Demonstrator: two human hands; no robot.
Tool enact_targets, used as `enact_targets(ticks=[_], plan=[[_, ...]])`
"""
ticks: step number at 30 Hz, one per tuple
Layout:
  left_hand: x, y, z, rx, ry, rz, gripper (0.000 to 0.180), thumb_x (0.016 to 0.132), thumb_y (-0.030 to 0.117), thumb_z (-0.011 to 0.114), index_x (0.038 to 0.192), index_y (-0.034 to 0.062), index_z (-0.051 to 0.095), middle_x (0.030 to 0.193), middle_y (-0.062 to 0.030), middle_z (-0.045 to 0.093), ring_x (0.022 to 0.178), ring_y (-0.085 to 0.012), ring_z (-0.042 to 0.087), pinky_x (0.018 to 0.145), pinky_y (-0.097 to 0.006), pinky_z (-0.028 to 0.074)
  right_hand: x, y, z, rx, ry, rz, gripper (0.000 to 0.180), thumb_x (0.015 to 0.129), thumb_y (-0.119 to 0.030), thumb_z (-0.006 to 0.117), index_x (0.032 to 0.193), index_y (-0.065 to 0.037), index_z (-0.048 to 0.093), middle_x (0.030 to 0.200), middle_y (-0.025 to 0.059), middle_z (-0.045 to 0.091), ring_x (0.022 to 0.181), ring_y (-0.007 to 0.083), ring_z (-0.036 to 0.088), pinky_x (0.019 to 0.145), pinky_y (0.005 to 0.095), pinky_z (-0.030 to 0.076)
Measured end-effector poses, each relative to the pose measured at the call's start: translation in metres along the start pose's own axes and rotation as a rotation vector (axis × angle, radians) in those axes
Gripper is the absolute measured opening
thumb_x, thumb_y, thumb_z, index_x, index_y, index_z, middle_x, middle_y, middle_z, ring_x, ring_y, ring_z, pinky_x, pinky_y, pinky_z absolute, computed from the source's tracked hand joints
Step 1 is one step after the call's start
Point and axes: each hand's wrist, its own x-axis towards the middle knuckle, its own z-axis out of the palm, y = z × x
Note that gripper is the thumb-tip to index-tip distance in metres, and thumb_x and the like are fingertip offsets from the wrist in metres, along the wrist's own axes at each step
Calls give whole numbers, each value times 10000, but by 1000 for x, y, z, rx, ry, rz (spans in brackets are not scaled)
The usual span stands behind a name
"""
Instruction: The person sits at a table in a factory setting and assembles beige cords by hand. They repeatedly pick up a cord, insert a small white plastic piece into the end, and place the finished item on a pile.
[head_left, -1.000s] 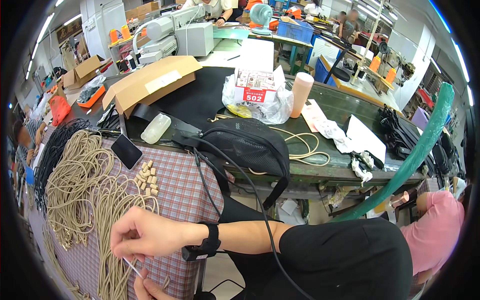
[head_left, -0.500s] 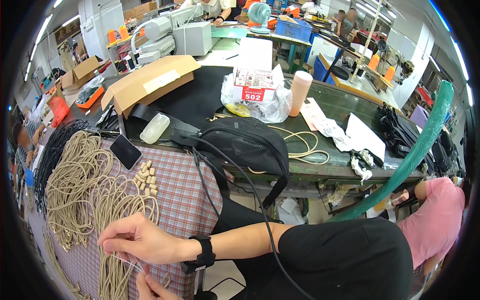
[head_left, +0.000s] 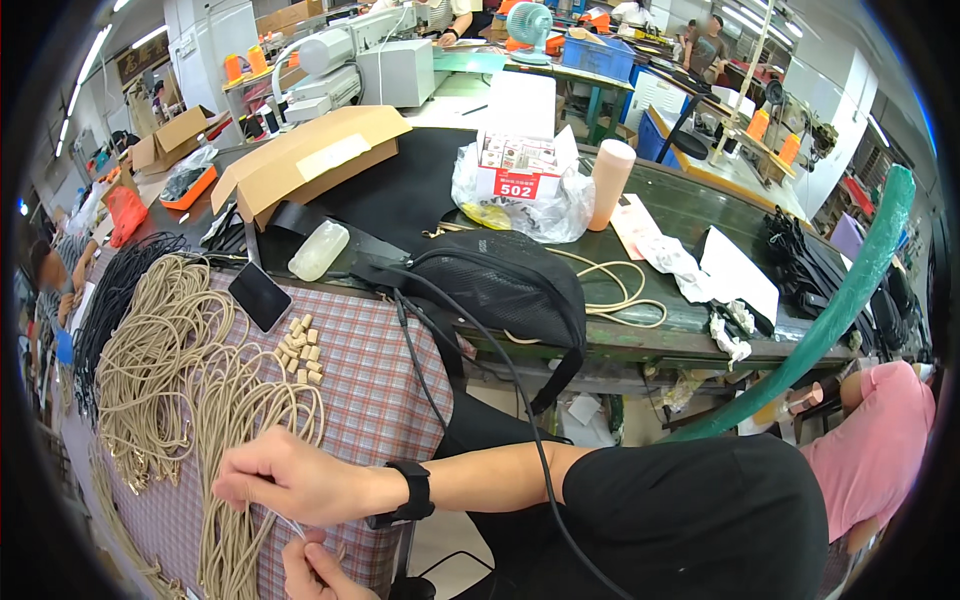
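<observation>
My right hand (head_left: 290,480), a black watch on its wrist, reaches across to the left over the checked cloth (head_left: 370,390). Its fingers pinch the top of a thin pale strand (head_left: 291,524). My left hand (head_left: 318,570) comes up from the bottom edge just below and holds the strand's lower end. Both hands hover by the near end of a heap of beige cords (head_left: 180,370). A small pile of tan wooden pieces (head_left: 300,350) lies further up the cloth, next to a black phone (head_left: 259,296).
A black mesh bag (head_left: 500,285) with a long strap sits at the table edge. Behind it are a cardboard box (head_left: 310,160), a plastic bottle (head_left: 318,250), a pink cylinder (head_left: 608,182) and black cords (head_left: 120,300). A person in pink (head_left: 870,450) bends at right.
My right hand has drifted slightly down and left over the cords. My left hand has risen closer beneath it. The person in pink has shifted at the right.
</observation>
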Motion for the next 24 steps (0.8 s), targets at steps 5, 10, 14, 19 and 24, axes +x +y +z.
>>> enact_targets(ticks=[5,10,14,19,24], plan=[[-2,-1,6,-34,7,-51,268,1091,181,588,1123,-70,675,867,-238,679,754,-316,625,705,-410,494,-3,0,5,-76,-150,28,524,1102,-295,585,670,-16,485,575,105,460,502,214,402,522,372,368],[-7,-5,10,-231,60,-143,358,1097,207,588,1276,-95,651,1102,-215,723,932,-278,667,810,-377,539,-9,1,15,-133,-221,-170,517,1077,-296,611,666,-16,468,576,144,416,518,319,411,528,421,367],[-13,-15,14,-407,137,-235,431,1096,219,595,1362,-119,600,1243,-182,697,1047,-260,668,886,-349,552,-13,-3,13,-198,-287,-198,487,1050,-295,651,679,-20,495,593,137,471,544,341,484,533,429,391],[-12,-11,12,-407,174,-169,405,1090,154,594,1387,-121,580,1258,-209,687,1087,-257,670,913,-335,553,-9,-7,7,-12,-316,-139,464,1027,-242,686,665,-20,502,567,116,483,498,281,479,506,395,377],[-16,-25,9,-483,242,-234,355,1080,68,590,1375,-130,585,1270,-248,680,1121,-271,673,943,-336,554,-9,-12,3,160,-303,-90,432,998,-171,715,654,-7,511,549,89,486,467,205,445,485,356,350]])
